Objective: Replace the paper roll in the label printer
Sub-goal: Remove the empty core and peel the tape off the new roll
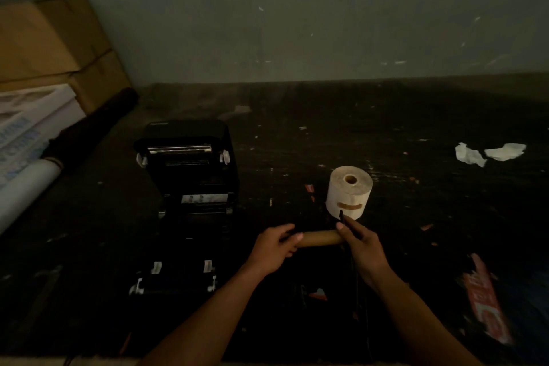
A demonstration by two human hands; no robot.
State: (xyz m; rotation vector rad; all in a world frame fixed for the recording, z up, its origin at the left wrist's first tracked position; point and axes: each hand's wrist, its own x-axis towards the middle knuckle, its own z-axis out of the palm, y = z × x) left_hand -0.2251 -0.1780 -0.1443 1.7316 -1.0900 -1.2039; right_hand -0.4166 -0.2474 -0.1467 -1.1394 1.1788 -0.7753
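Holding a bare brown cardboard core (319, 239) level between both hands, the person works just in front of the open label printer (190, 169). The left hand (274, 249) curls its grip around the core's left end, fingers wrapped over the top. The right hand (361, 246) closes its grip on the right end and on a thin black spindle (344, 221) that pokes up past the fingers.

A full paper roll (350, 192) stands on end on the dark table (416, 217), just beyond the right hand, its hollow centre facing up and a brown strip of tape across its side.

The printer has its lid tilted back, so the paper bay is exposed; the bay is too dark to tell what lies inside. White tabs show at the lid's sides and at the lower front part.

Two crumpled white paper scraps (487, 153) lie well apart to the right. A red-and-white wrapper (484, 297) lies near the right forearm. At the far left, cardboard boxes (53, 47) lean by the wall, shut, with a white rolled sheet (26, 187) and a dark roll (89, 125) beside them.
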